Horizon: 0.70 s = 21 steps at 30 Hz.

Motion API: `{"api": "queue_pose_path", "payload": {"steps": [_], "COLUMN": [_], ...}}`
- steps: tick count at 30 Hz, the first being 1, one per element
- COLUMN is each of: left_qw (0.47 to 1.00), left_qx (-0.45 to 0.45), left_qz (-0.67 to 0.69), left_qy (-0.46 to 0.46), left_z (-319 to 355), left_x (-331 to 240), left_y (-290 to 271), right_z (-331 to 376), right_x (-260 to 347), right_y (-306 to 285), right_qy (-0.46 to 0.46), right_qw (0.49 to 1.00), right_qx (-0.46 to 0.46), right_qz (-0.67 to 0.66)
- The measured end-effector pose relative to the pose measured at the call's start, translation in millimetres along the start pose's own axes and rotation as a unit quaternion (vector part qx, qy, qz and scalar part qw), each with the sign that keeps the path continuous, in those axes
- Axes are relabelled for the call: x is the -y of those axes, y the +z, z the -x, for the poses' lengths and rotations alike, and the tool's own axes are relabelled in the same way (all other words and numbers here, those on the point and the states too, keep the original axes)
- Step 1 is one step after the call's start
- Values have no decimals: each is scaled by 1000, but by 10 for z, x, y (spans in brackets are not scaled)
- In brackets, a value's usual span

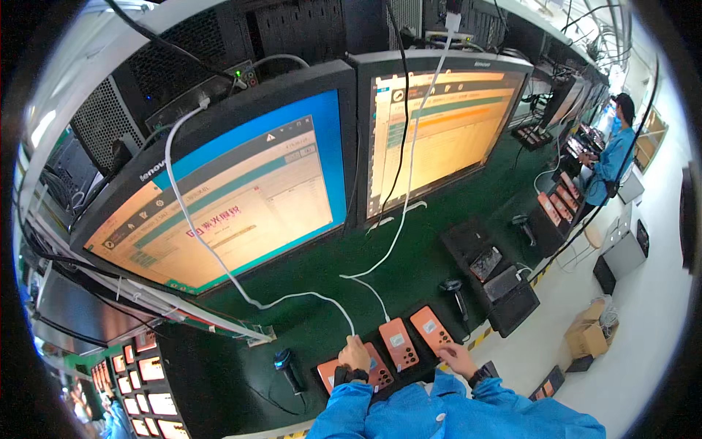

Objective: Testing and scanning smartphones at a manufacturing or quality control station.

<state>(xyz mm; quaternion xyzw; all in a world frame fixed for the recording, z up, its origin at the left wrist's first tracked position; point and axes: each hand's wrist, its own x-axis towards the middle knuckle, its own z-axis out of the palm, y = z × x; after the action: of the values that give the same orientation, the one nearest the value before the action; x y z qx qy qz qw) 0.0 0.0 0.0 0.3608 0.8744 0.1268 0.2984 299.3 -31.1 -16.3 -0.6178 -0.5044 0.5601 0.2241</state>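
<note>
My left hand (356, 356) is closed around the end of a white charging cable (322, 295), right above two orange phones. One phone (379, 367) lies to its right and another phone (327, 374) to its left, partly hidden by the hand and wrist. The plug itself is covered by my fingers. My right hand (458, 361) grips the near end of the rightmost phone (430, 327), which lies back side up with a white label. Between the hands lies a phone (399, 345) with camera lenses toward me; a second white cable (374, 290) reaches its far end.
Two monitors (241, 197) stand behind the green bench mat (409, 252). Handheld scanners sit at the left (289, 369) and right (455, 293). Black trays (512, 307) are further right. White and black cables hang across the screens. A co-worker (618, 150) in blue stands at far right.
</note>
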Motion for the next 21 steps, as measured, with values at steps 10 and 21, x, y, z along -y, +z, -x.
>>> {"api": "queue_pose_path", "payload": {"steps": [10, 21], "left_qw": [968, 972], "left_qx": [-87, 37], "left_qz": [57, -11], "left_qy": [230, 231], "left_z": [465, 417], "left_x": [801, 1331], "left_y": [274, 634], "right_z": [-917, -1261], "right_x": [738, 538], "right_y": [585, 950], "right_qy": [-198, -303], "right_qw": [975, 874], "right_qx": [27, -18], "right_qz": [93, 379]}}
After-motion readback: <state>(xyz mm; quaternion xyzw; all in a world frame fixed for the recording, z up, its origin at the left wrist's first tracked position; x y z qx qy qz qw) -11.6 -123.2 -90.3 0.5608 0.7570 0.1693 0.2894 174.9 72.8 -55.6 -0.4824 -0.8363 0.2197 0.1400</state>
